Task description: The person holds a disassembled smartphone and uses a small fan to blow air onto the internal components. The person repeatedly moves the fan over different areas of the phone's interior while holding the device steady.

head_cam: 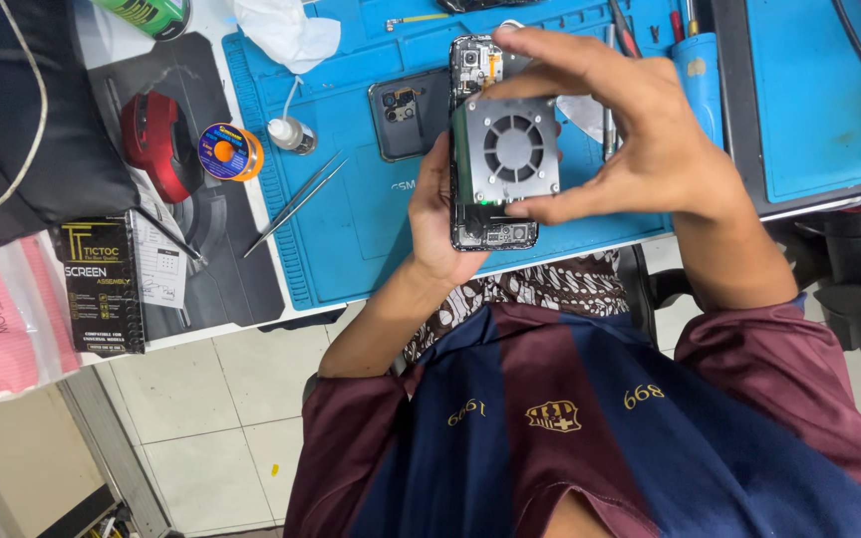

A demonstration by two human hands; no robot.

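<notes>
On the blue mat point(351, 229) lie tweezers point(296, 204), a solder spool point(229, 151) and a phone back cover point(409, 115). Above them, the left hand point(435, 214) grips an opened phone point(480, 139), long axis pointing away from the person; the right hand point(640, 130) pinches a square grey fan block point(507, 149) against it.

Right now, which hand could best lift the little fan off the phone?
Probably the right. The right hand pinches the grey fan by its top and bottom edges, while the left hand is busy holding the opened phone underneath.
</notes>
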